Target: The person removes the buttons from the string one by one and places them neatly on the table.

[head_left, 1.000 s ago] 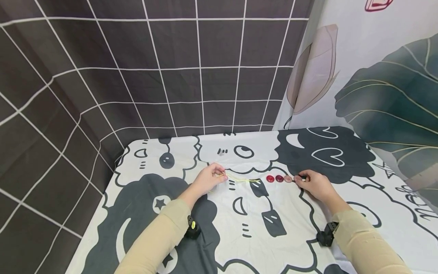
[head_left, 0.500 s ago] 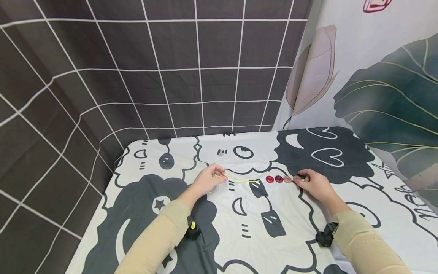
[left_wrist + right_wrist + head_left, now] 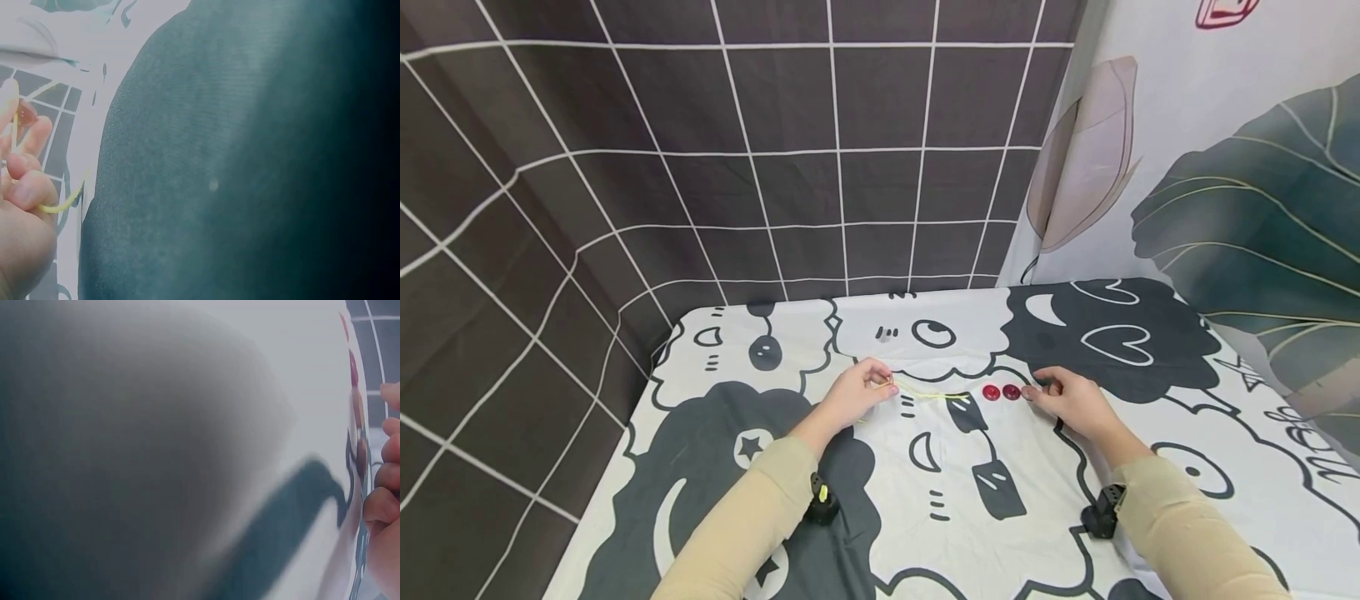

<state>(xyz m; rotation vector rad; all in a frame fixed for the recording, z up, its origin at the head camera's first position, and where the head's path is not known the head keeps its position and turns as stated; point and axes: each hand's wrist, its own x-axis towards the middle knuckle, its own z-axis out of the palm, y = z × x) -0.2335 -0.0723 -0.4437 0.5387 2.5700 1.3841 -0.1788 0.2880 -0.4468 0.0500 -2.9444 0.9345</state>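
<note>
My left hand (image 3: 855, 393) pinches a thin yellow cord (image 3: 936, 395), whose free end runs right across the cloth. In the left wrist view, the cord (image 3: 62, 203) loops out below the curled fingers, and a reddish-brown button (image 3: 27, 114) with small holes shows between the fingertips. A red button (image 3: 992, 392) and a dark red button (image 3: 1012, 392) lie side by side. Just right of them are the fingertips of my right hand (image 3: 1075, 402), covering the spot beyond. The right wrist view shows a pink button (image 3: 357, 407) farther along the row; whether the fingers pinch it is hidden.
A white cloth (image 3: 910, 542) with dark cartoon prints covers the table. Behind it hangs a dark gridded curtain (image 3: 790, 183), and a leaf-print curtain (image 3: 1247, 233) hangs at the right. Sleeves block much of both wrist views.
My right hand has moved a little left along the row, so its fingertips now cover the pink button that showed before. The left hand and cord stay in place.
</note>
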